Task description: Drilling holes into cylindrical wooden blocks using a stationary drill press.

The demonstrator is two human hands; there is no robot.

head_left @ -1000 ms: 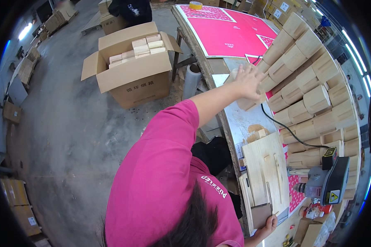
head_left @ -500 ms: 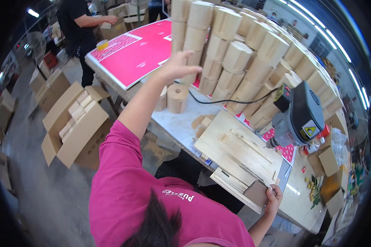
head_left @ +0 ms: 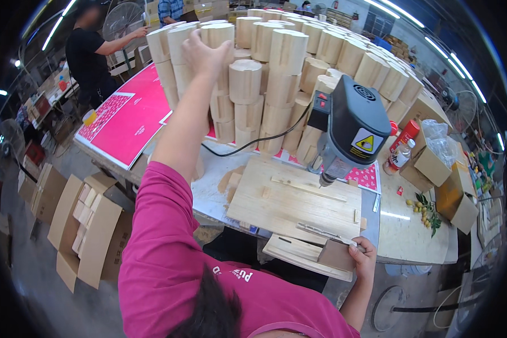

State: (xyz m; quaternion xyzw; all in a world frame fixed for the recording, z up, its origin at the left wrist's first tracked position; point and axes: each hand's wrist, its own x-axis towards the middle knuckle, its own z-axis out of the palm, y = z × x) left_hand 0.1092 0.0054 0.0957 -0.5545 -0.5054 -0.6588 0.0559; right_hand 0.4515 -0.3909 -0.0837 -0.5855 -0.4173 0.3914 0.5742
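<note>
My left hand (head_left: 207,55) is stretched out to the stacked wooden blocks, its fingers and thumb spread around the sides of a top wooden block (head_left: 217,34) with a lobed outline. Close to my body, my right hand (head_left: 364,257) grips the end of a brown flat piece (head_left: 335,253), which lies on a narrow wooden board (head_left: 287,248). Behind that board lies a wider wooden board (head_left: 253,194) with thin strips fixed on it. A grey bench drill (head_left: 355,115) stands over it, its chuck (head_left: 327,179) above the wood.
A black cable (head_left: 253,149) runs from the drill past the stacks. Pink printed sheets (head_left: 132,132) cover the table's left part. Cartons (head_left: 90,236) stand on the floor at left. To the right are a bottle (head_left: 399,156), a carton (head_left: 434,163) and small fruit (head_left: 421,207). Another person (head_left: 90,62) stands beyond.
My left hand has moved from beside the stacks onto a top block, and its fingers now curve around it. The view has turned to the right; my right hand keeps its hold.
</note>
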